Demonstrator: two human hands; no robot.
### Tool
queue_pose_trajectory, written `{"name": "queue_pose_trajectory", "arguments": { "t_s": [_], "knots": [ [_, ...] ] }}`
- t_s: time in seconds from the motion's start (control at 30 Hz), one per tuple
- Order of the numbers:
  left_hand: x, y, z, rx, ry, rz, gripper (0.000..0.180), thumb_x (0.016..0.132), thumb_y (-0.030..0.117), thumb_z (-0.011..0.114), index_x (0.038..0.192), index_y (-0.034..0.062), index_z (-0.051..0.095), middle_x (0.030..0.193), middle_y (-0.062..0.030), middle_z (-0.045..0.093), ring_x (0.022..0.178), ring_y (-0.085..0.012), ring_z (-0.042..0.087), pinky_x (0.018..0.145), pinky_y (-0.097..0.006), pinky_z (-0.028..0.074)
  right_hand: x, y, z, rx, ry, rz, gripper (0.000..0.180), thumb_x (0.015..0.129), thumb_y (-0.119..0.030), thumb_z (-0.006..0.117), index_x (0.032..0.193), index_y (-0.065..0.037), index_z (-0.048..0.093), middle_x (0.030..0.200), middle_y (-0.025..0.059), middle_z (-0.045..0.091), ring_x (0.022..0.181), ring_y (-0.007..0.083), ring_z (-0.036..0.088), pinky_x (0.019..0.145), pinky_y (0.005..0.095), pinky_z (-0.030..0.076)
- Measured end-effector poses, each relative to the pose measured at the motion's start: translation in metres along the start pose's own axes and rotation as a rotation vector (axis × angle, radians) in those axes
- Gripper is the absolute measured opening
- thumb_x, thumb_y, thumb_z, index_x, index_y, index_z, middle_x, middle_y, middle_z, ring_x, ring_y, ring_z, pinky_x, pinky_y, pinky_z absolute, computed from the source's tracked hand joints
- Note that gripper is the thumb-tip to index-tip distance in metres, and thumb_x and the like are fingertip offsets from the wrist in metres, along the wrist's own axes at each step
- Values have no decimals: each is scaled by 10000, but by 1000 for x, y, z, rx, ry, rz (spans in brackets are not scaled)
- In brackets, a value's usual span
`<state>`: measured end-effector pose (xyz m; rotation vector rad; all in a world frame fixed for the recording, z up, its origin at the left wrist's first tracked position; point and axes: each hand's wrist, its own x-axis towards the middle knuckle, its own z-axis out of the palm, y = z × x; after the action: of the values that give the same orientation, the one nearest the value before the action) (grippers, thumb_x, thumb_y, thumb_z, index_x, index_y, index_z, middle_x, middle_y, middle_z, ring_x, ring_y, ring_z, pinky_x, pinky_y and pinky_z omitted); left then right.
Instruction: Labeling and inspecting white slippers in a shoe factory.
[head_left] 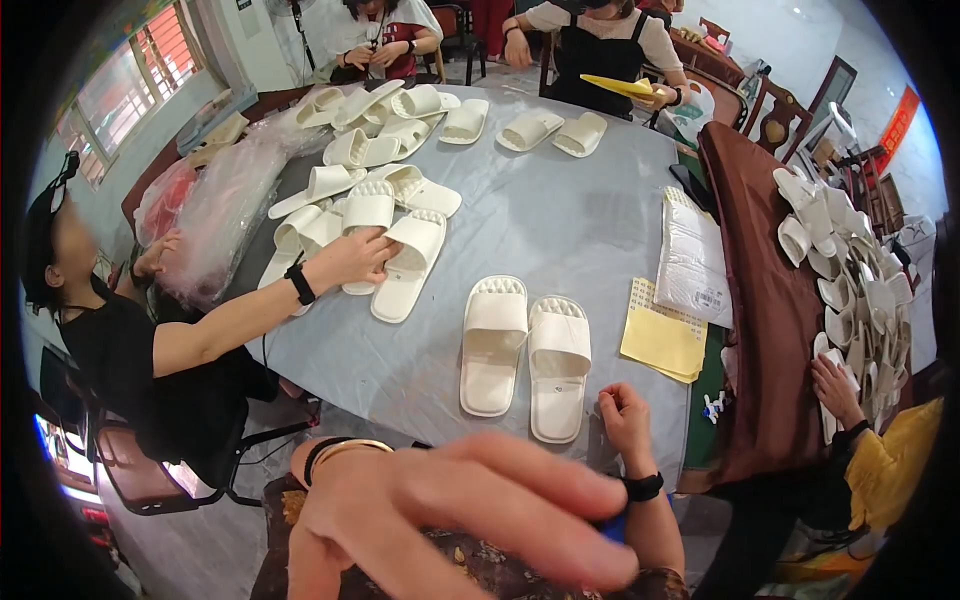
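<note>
Close to the camera, my left hand (pixel 440 510) looms large and a little blurred, its fingers spread and holding nothing. My right hand (pixel 627 425), with a black band on the wrist, rests by the table's near edge with its fingers curled closed; what is in them, if anything, is hidden. Just left of it lies a white slide slipper (pixel 558 400), sole down, toe pointing away from me. Its mate, another white slipper (pixel 490 385), sits alongside it on the left. Neither of my hands touches the pair.
A co-worker's hand (pixel 360 258) grips slippers at the left, before a slipper pile (pixel 380 140) and clear plastic bags (pixel 225 210). Yellow sticker sheets (pixel 662 340) and a white packet (pixel 692 260) lie right. Another hand (pixel 838 388) touches heaped slippers (pixel 870 300). Two people stand across the table.
</note>
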<state>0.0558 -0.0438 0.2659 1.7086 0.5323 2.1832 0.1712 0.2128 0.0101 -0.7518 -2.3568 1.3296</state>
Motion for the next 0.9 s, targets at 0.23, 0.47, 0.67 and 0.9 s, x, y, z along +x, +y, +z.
{"name": "queue_pose_trajectory", "arguments": {
  "t_s": [0.23,0.47,0.67,0.9],
  "knots": [
    [13,-16,16,59,-101,356,433,1025,319,448,1383,84,514,1203,-220,632,1075,-424,565,957,-541,437,0,0,-2,-36,-10,-6,150,898,-165,644,887,-15,649,603,55,586,524,116,520,512,290,424],
    [-10,-16,19,-52,26,99,416,1032,350,425,1345,95,529,1185,-188,647,1022,-408,589,944,-571,438,1,-2,-1,-44,-20,10,156,887,-173,650,875,-17,649,600,69,595,532,131,542,524,297,437],
    [-8,-19,19,-91,44,117,388,1027,348,437,1315,103,521,1215,-210,618,1059,-411,568,972,-579,406,0,-3,-1,-84,-10,-4,142,883,-165,646,867,-24,648,598,72,593,525,142,540,522,305,437],
    [-6,-20,20,-112,62,130,356,1020,347,451,1280,112,512,1249,-235,585,1102,-415,544,1003,-589,369,1,-3,0,-69,-5,1,142,877,-162,651,861,-21,650,598,71,595,522,142,540,522,307,439]
  ]
}}
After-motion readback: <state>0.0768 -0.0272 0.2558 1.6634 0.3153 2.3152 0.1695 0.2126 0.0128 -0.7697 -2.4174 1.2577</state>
